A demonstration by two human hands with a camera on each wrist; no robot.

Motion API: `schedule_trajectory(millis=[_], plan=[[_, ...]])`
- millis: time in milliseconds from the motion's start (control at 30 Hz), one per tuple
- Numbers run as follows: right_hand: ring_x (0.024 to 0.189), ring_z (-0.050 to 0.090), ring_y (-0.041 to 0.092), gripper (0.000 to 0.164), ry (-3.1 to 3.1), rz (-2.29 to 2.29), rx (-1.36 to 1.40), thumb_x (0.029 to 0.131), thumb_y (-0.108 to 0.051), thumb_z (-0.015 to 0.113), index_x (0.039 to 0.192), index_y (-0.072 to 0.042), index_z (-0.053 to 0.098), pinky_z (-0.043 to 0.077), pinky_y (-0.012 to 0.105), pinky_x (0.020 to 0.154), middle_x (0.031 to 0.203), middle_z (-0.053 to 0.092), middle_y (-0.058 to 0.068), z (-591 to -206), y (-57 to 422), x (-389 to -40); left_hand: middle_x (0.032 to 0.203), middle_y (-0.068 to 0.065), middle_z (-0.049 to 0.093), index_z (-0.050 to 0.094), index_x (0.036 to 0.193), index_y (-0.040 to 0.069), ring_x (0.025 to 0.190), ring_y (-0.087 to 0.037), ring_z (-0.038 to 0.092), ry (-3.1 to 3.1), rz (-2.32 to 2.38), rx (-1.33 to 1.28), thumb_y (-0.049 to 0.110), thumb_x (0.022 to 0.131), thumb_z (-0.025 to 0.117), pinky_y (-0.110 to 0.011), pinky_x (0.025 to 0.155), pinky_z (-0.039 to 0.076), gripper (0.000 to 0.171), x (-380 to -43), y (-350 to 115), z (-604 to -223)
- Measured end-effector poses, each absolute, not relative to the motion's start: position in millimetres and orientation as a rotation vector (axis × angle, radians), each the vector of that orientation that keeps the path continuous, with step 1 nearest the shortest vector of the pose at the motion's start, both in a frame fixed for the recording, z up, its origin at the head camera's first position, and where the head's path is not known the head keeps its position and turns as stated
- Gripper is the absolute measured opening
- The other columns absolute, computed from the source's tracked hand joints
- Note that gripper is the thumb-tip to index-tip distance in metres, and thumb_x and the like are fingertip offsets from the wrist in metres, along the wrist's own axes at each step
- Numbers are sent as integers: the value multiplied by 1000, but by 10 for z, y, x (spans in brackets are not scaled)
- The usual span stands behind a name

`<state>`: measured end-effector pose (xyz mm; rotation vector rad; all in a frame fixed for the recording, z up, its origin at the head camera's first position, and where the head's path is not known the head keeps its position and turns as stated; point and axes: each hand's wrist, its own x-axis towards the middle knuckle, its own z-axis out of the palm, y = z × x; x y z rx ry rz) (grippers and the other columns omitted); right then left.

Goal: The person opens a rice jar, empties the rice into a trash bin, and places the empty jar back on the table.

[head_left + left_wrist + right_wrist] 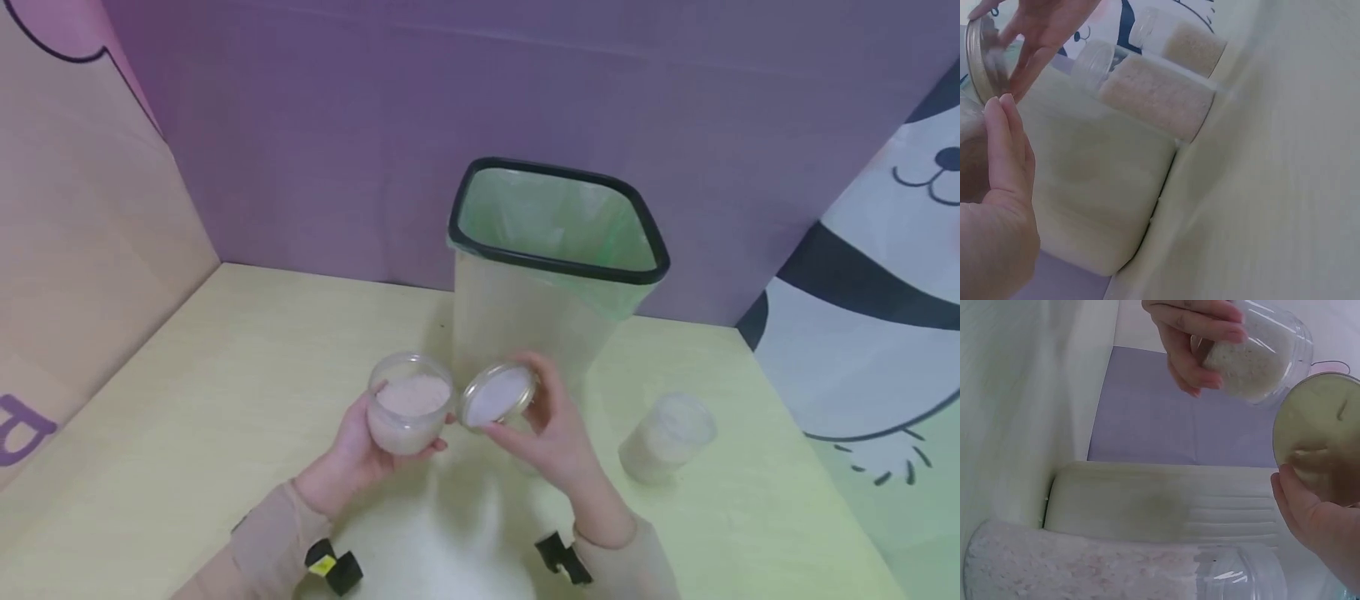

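Observation:
My left hand (352, 450) holds a clear round jar (408, 417) from the side and below, its top uncovered. Pale pinkish grains fill part of it, visible through the wall in the right wrist view (1250, 372). Just right of the jar, my right hand (558, 442) pinches a gold-rimmed lid (497, 397) by its edge. The lid is tilted with its white inner side toward the head camera, and its shiny gold top (1316, 419) shows in the right wrist view. Lid and jar are close together but apart.
A bin (525, 312) with a black rim and green liner stands behind my hands. On the table (187, 417) at the right is a clear jar (667, 437) of pale grains. The left wrist view shows two such jars, a nearer one (1154, 100) and a farther one (1194, 50).

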<state>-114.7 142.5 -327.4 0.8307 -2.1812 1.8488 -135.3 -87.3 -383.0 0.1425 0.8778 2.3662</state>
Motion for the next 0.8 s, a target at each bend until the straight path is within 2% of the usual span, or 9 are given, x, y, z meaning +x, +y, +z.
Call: schedule_trajectory(millis=[133,300,500,567,667,800], plan=[[104,53,8,54,-2210,1813,842,68,14,71,115,10,43,49,20,91,123,46,29,-3277,1441,-1112,106,-17,62,30,133,21,84,-33,66,891,2421,122,47,100,22,-32,74,58,43,-1397,-1000,-3778],[110,54,14,40,-2270,1752,914,66,12,74,98,5,52,52,24,91,125,51,28,-3274,1433,-1070,107,-19,63,30,134,23,86,-35,66,857,2511,103,46,100,20,-34,75,58,42,-1465,-1215,-3691],[116,52,26,40,-2473,1584,946,65,-2,82,96,-7,57,51,34,93,130,54,17,-3279,1386,-986,106,-23,64,29,135,22,86,-38,66,759,2614,102,46,101,13,-37,75,59,45,-1520,-1438,-3597],[118,52,29,38,-2522,1495,969,64,-8,84,94,-11,60,49,40,96,129,57,14,-3296,1355,-970,106,-26,63,30,135,21,86,-41,66,691,2643,102,46,101,13,-38,74,59,45,-1533,-1502,-3576],[119,54,29,34,-2563,1401,999,62,-14,86,89,-13,66,44,50,100,126,61,12,-3341,1284,-969,107,-29,61,31,134,21,88,-45,65,604,2681,122,44,101,14,-39,74,59,44,-1547,-1593,-3560],[116,58,30,29,-2638,1339,998,62,-18,87,88,-13,74,43,51,101,125,62,14,-3422,1173,-986,111,-30,59,36,132,18,93,-47,63,517,2728,131,41,102,20,-42,75,59,41,-1553,-1694,-3546]])
